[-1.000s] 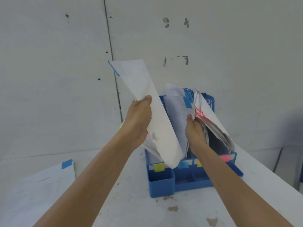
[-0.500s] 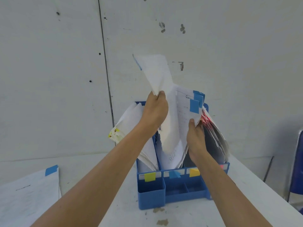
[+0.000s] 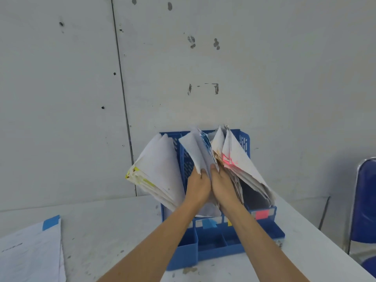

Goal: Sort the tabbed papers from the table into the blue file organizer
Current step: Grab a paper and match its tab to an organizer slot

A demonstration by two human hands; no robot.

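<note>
The blue file organizer [image 3: 211,251] stands on the white table against the wall, with coloured labels on its slot fronts. Three bundles of paper lean in its slots: a yellow-tabbed bundle [image 3: 156,169] on the left, a blue-tabbed bundle [image 3: 195,151] in the middle and a pink-tabbed bundle [image 3: 244,163] on the right. My left hand [image 3: 197,186] and my right hand [image 3: 222,186] sit side by side in the middle slot, fingers against the blue-tabbed sheets, pressing them from both sides. A blue-tabbed stack of papers [image 3: 30,253] lies flat on the table at the lower left.
A blue chair [image 3: 364,202] stands beyond the table's right edge. The grey wall rises directly behind the organizer. The table edge runs diagonally at the right.
The sheet my left hand held up high has gone down into the middle slot. Both hands have come together low on the blue-tabbed bundle.
</note>
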